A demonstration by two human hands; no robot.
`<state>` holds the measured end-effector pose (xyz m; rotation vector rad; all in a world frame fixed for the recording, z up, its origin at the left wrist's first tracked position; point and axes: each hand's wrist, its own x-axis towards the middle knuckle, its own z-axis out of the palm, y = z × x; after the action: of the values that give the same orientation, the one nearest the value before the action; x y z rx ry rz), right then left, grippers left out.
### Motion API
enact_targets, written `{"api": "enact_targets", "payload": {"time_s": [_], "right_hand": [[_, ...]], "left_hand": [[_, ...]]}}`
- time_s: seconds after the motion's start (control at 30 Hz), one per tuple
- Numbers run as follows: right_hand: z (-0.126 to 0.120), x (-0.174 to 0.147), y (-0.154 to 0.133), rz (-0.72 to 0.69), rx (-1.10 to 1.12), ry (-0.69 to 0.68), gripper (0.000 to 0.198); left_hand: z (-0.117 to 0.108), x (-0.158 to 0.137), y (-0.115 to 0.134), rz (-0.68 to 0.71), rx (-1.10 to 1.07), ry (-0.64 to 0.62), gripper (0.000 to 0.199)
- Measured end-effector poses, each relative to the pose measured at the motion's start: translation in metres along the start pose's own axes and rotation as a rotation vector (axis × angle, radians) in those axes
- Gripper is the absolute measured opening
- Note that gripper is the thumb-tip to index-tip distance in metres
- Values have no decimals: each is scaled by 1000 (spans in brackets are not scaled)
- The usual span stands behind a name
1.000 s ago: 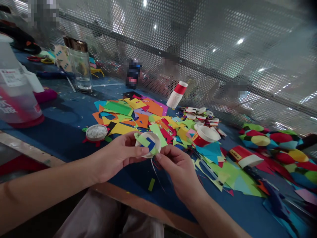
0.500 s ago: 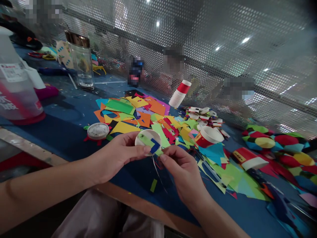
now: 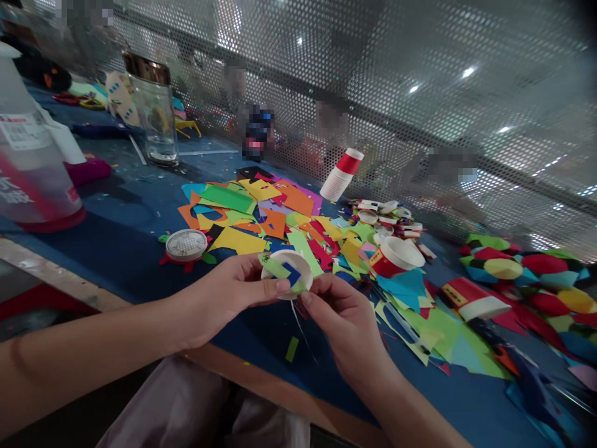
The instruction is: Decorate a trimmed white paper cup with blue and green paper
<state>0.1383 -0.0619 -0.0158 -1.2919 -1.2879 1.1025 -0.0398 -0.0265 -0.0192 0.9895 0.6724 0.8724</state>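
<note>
Over the near side of the blue table (image 3: 116, 264), the left hand (image 3: 221, 292) grips a white disc (image 3: 304, 266) by its left part, thumb on the face and fingers mostly hidden behind. The right hand (image 3: 347, 317) pinches the disc's near right edge between thumb and fingertips. Across the face lie a green strip (image 3: 276, 266) and a blue piece (image 3: 291, 275). Left of it stands a small turtle (image 3: 185, 244); farther off, paper scraps (image 3: 236, 239) spread rightward to a cup (image 3: 405, 254), with a cup stack (image 3: 336, 182) beyond.
</note>
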Motion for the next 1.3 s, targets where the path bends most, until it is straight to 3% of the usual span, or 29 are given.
{"api": "enact_targets", "payload": {"time_s": [1.3], "right_hand": [[-2,1,2,-53,-38,54,23]], "left_hand": [[-4,0,0,-17,-156,40,34]]}}
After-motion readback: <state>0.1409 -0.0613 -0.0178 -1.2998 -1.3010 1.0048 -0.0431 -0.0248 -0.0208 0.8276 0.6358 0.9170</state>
